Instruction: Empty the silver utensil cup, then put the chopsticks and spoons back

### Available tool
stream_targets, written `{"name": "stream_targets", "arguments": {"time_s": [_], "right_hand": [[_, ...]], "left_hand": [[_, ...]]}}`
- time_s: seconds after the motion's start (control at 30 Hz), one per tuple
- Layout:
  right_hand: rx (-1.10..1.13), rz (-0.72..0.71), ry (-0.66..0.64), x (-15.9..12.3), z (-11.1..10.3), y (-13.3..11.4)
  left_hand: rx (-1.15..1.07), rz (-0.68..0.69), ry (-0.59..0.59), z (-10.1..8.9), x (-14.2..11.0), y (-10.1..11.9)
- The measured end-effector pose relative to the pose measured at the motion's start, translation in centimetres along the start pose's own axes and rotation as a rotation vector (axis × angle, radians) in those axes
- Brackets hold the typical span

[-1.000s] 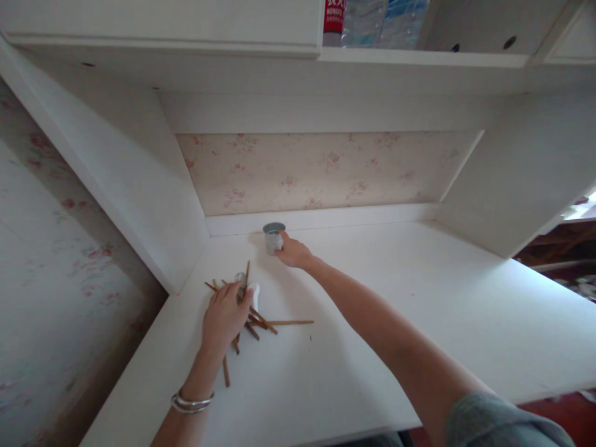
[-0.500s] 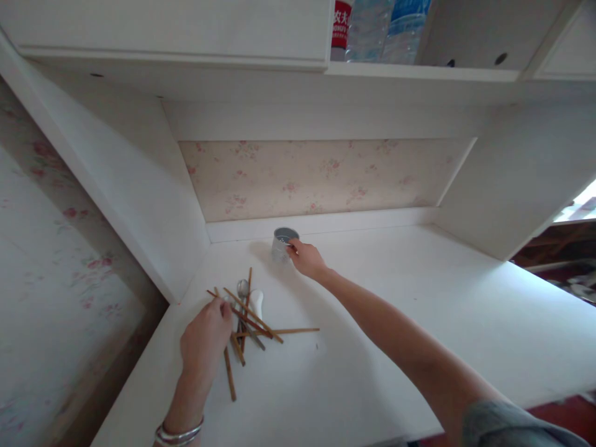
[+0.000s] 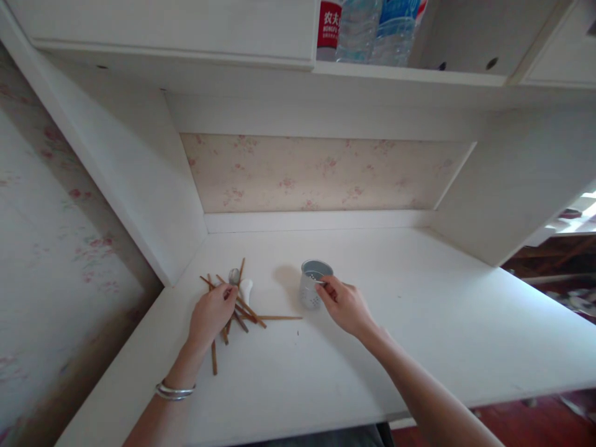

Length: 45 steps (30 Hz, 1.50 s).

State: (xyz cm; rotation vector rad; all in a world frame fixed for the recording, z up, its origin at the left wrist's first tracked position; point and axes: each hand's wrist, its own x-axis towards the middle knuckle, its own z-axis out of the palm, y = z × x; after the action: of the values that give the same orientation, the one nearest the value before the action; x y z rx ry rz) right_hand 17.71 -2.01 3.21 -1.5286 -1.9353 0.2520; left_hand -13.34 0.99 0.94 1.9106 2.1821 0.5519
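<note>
My right hand pinches the near right side of a grey perforated utensil holder, which stands upright with its open top facing up. Over on the left, my left hand is closed, fingertips down at a loose pile of wooden chopsticks. What those fingertips hold, if anything, is hidden. A metal spoon and a white spoon lie among the crossed chopsticks. One chopstick points out to the right, toward the holder.
A white countertop lies under everything, with a white side panel on the left and floral wallpaper behind. Overhead, a shelf carries plastic bottles.
The utensil holder has come nearer and to the right, with my right hand on it. My left hand stays at the chopstick pile, its fingers shifted slightly right over it.
</note>
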Motion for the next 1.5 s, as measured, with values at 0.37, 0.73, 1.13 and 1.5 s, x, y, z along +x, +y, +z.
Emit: {"name": "stream_targets", "arguments": {"time_s": [0.37, 0.73, 1.13, 1.5], "right_hand": [[-0.052, -0.062, 0.002, -1.7, -0.9, 0.1], [0.096, -0.13, -0.328, 0.5, 4.8, -7.7], [-0.159, -0.275, -0.542, 2.7, 10.5, -9.7], [0.338, -0.222, -0.451, 1.5, 4.1, -8.9]], "left_hand": [[-0.062, 0.02, 0.088, 0.6, -0.1, -0.2], [0.076, -0.171, 0.071, -0.5, 0.1, -1.5], [0.227, -0.245, -0.047, -1.2, 0.1, -2.6], [0.302, -0.246, -0.034, -1.1, -0.6, -2.9]]}}
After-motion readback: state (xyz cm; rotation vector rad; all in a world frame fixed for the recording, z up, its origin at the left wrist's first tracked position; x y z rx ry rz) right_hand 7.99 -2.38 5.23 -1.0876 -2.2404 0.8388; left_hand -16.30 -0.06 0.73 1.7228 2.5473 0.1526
